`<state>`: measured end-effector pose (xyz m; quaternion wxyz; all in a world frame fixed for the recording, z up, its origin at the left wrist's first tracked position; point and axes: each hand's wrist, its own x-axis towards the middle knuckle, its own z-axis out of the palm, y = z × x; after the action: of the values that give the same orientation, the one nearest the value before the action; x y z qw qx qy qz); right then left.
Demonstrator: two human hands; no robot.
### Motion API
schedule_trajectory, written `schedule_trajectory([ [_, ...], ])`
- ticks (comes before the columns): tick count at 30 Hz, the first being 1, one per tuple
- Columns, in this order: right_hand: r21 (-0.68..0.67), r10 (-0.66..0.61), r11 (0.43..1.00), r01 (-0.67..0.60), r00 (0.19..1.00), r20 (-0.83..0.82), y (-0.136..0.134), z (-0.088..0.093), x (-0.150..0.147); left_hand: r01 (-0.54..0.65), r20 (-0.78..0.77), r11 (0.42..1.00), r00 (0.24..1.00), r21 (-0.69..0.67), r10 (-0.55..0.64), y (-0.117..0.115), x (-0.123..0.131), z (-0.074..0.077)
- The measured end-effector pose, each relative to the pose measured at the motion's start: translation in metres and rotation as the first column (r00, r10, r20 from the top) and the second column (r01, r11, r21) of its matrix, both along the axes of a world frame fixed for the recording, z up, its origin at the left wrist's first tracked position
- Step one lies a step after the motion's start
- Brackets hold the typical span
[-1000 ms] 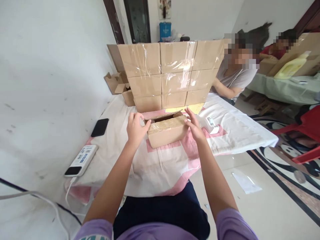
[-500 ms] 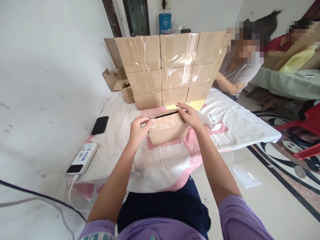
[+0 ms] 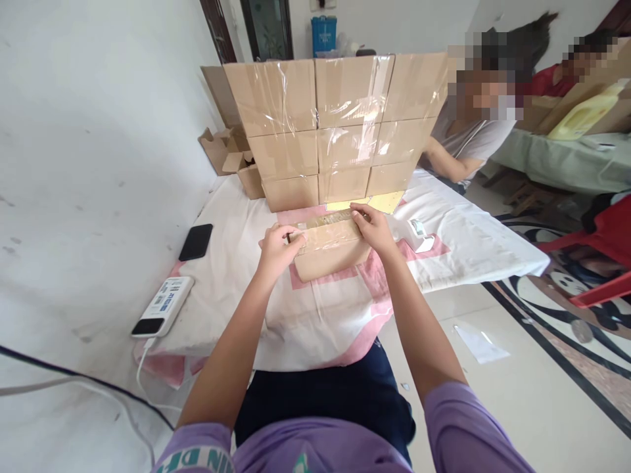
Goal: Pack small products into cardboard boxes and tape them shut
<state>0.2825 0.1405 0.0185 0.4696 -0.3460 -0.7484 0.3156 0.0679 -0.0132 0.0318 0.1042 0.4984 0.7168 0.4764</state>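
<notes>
A small brown cardboard box with shiny clear tape along its top lies on the cloth in front of me. My left hand pinches the upper left corner of this box between thumb and fingers. At the other end, my right hand grips the top right edge, fingers over the back side and thumb in front. Between the hands the top stands partly open, and a strip of its far side shows. What the box holds inside cannot be made out.
Behind stands a wall of taped cartons, with a yellow sheet at its foot. A white tape dispenser sits right. Left are a black phone, a white power strip and open boxes. A co-worker sits right.
The dark slit along the top of the box has widened, so more of its far side shows. Both hands keep hold at the same ends, the left shifted slightly.
</notes>
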Motion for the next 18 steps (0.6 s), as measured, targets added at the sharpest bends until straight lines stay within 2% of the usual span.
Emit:
schedule_trajectory([
  [6, -0.011, -0.011, 1.0, 0.011, 1.0, 0.01, 0.002, -0.005, 0.002, -0.092, 0.021, 0.996, 0.996, 0.016, 0.091, 0.002, 0.001, 0.001],
  [12, 0.014, -0.069, 0.998, 0.069, 0.997, 0.027, 0.006, -0.015, 0.002, -0.057, 0.02, 0.996, 0.998, -0.074, 0.059, 0.009, -0.003, 0.002],
  [15, -0.065, -0.115, 0.991, 0.117, 0.993, 0.035, 0.008, -0.015, 0.003, -0.064, 0.061, 0.997, 0.996, -0.042, 0.067, 0.017, -0.005, -0.003],
  [18, -0.199, -0.139, 0.968, 0.153, 0.987, 0.087, 0.012, -0.007, 0.002, -0.078, 0.091, 0.997, 0.993, -0.018, 0.079, 0.024, -0.006, -0.007],
])
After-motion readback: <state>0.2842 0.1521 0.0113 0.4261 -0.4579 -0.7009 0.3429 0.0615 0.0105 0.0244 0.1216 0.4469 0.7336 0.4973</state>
